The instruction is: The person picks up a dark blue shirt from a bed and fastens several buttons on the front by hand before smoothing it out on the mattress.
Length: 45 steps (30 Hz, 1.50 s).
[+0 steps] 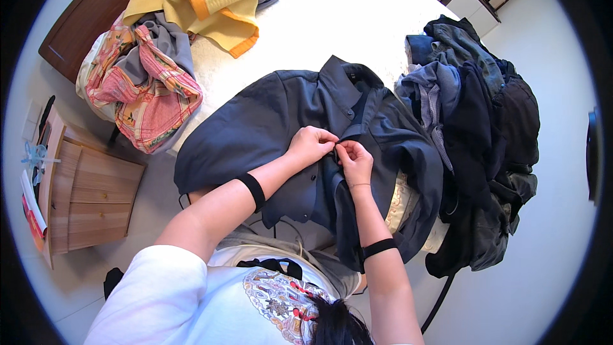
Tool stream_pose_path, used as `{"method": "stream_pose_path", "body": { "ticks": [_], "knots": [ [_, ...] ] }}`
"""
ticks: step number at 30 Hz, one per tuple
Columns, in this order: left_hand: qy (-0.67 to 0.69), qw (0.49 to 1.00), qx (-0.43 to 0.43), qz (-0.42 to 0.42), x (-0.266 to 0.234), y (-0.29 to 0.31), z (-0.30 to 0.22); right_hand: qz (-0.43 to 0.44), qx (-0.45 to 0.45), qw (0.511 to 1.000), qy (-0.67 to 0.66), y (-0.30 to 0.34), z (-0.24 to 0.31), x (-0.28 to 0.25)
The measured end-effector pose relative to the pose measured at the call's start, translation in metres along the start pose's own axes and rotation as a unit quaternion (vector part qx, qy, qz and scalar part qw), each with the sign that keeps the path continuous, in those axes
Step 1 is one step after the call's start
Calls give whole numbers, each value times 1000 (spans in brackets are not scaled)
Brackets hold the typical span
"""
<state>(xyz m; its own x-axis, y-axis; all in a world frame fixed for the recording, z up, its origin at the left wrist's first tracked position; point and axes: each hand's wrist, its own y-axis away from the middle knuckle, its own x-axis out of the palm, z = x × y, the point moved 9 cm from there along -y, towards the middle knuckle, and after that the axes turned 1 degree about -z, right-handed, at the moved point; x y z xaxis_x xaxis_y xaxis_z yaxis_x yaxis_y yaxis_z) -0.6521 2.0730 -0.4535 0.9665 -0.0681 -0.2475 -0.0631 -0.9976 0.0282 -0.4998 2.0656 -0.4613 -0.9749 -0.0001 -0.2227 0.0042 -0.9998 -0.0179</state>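
Note:
A dark button-up shirt (268,115) lies spread on the bed, its collar pointing away from me and its lower hem hanging over the near edge. My left hand (311,145) and my right hand (355,163) meet at the front placket. Both pinch its edges below the collar, fingertips almost touching. Whatever small part sits between the fingertips is covered by them. A button shows on the collar side, and another lies below my left hand. The sleeves spread out to either side.
Dark clothes (485,134) are heaped at the bed's right edge. A yellow blanket (223,0) and pink patterned bedding (153,96) lie at the far left. A wooden bedside cabinet (96,198) stands left of the pale-covered bed (338,13).

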Motion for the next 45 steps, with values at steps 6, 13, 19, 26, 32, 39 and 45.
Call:
{"method": "stream_pose_path", "body": {
  "ticks": [6,13,19,26,32,39,45],
  "knots": [
    [31,999,-42,7,0,-2,2,-81,-121,980,136,9,20,-5],
    [120,991,-57,-16,3,-5,22,-72,-125,981,127,10,21,0],
    [168,984,-53,-29,1,-9,28,-81,-147,973,160,13,37,2],
    [107,994,1,-32,1,-9,21,-61,-137,967,207,7,28,3],
    [87,996,13,-31,-3,-9,16,125,169,977,-38,-13,-11,15],
    [22,996,48,69,6,-1,-15,-13,247,951,-184,-10,-2,-2],
    [-175,967,171,-68,-26,-36,-90,-50,271,909,-314,-37,5,-23]
  ]
}}
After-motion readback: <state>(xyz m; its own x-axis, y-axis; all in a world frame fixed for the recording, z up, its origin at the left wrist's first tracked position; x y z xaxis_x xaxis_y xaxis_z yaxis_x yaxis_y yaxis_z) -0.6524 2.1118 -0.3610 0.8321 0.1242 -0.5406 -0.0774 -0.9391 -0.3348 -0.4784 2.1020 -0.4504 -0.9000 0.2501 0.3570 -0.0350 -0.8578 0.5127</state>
